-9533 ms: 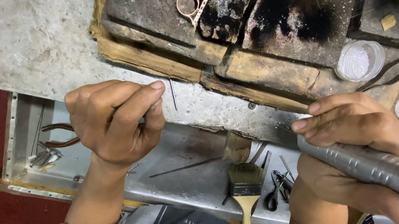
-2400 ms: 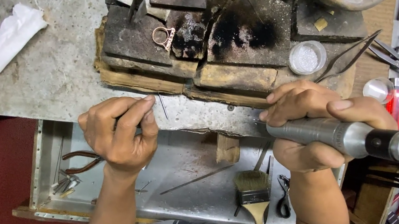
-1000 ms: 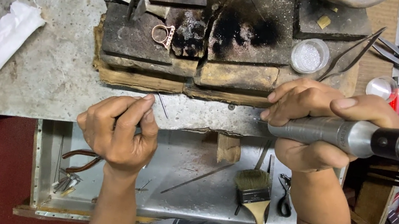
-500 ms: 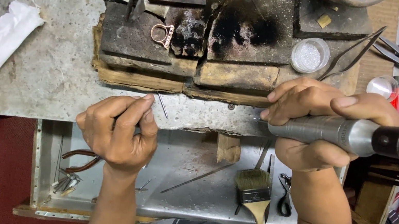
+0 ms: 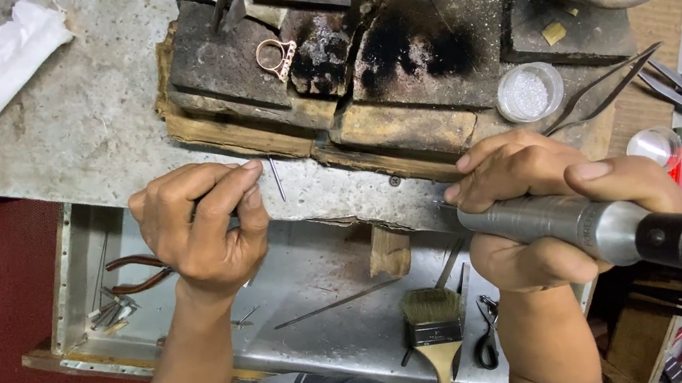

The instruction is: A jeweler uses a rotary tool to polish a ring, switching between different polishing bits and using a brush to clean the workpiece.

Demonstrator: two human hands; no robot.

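A person at a jeweller's bench is leaning over a metal catch tray (image 5: 325,305), where a paintbrush (image 5: 436,338), a thin rod (image 5: 338,304) and red-handled pliers (image 5: 136,271) are lying. Above it, at the worn bench edge (image 5: 94,175), the left hand (image 5: 199,220) is curling shut, thumb and forefinger pinching something too small to make out, beside a fine pin (image 5: 276,180) lying on the bench. The right hand (image 5: 547,212) is wrapping tight around a silver rotary handpiece (image 5: 585,228), its tip pointing left along the edge, well apart from the left hand's pinch. Done well, the work would likely call for both wrists braced on the bench and the tip brought in lightly. Farther back, a copper-coloured ring (image 5: 275,56) is resting on charred soldering blocks (image 5: 405,49), near a small clear dish (image 5: 530,92) and tweezers (image 5: 605,86); a white cloth (image 5: 8,60) is lying at far left.
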